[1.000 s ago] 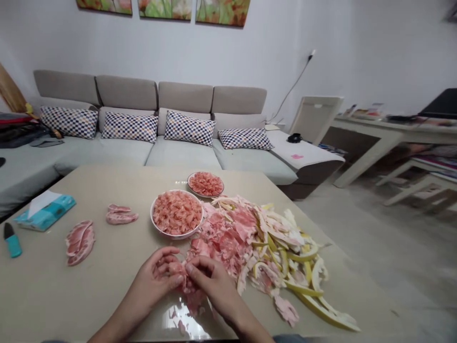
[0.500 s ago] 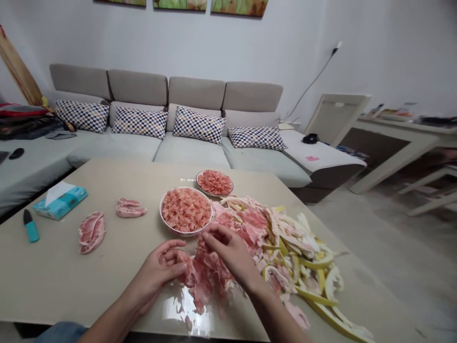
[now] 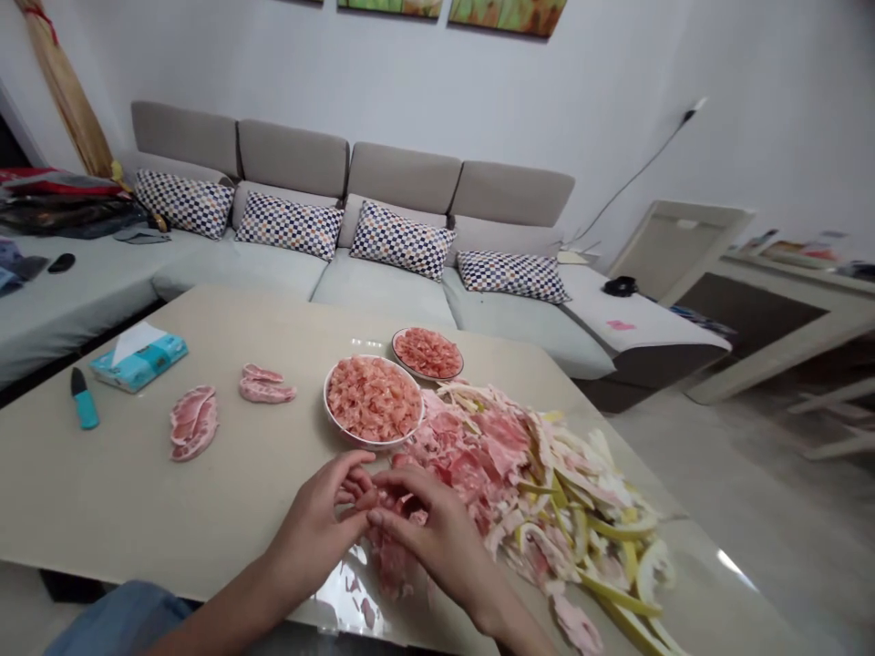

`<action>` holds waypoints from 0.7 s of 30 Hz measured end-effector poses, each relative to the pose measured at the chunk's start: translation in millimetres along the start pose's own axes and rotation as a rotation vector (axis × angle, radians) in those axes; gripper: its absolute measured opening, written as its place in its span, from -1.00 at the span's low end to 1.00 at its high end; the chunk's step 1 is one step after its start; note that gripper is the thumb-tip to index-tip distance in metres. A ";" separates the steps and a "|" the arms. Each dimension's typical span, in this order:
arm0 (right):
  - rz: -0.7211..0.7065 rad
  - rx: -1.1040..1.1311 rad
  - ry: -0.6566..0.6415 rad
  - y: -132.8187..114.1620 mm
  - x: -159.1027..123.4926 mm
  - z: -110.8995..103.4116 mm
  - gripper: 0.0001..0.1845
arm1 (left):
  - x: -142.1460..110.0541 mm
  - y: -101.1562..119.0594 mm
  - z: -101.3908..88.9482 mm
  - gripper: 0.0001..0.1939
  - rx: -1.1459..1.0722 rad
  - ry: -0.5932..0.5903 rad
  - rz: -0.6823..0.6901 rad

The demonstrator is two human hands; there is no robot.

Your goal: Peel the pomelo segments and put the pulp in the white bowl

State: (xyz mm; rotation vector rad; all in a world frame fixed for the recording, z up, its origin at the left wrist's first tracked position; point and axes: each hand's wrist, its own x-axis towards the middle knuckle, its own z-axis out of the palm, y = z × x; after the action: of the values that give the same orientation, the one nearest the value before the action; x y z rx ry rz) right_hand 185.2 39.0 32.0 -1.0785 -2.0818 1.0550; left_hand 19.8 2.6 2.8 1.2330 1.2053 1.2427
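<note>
The left hand [image 3: 311, 524] and right hand [image 3: 441, 533] meet at the fingertips, both drawn narrow; whether either pinches a scrap there is hidden. Pink membranes [image 3: 471, 460] lie on the tabletop [image 3: 225, 510] just below the fingers and heap toward two o'clock. From the hands, a bowl of pink pulp [image 3: 374, 401] sits near at twelve, a plate of pulp [image 3: 427, 353] beyond at one, yellow-green peel [image 3: 619, 597] at three, and two peeled segments [image 3: 193, 424] at ten.
</note>
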 end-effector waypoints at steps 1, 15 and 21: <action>0.004 0.016 0.007 1.8 -2.4 1.2 -0.83 | -0.4 0.0 1.3 -0.53 0.016 0.005 0.009; 0.112 0.230 0.055 15.1 3.2 6.8 -0.87 | 0.5 -7.2 5.2 -0.66 -0.057 -0.035 -0.111; 0.177 0.429 0.048 15.4 2.1 6.9 -0.71 | 2.6 -6.6 1.3 -0.86 -0.144 -0.148 -0.099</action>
State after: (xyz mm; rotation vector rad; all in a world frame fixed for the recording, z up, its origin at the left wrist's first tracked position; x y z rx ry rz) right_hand 185.1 43.8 15.7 -1.0632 -1.6377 1.4645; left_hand 21.1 5.5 -3.8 1.1250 1.0385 1.1248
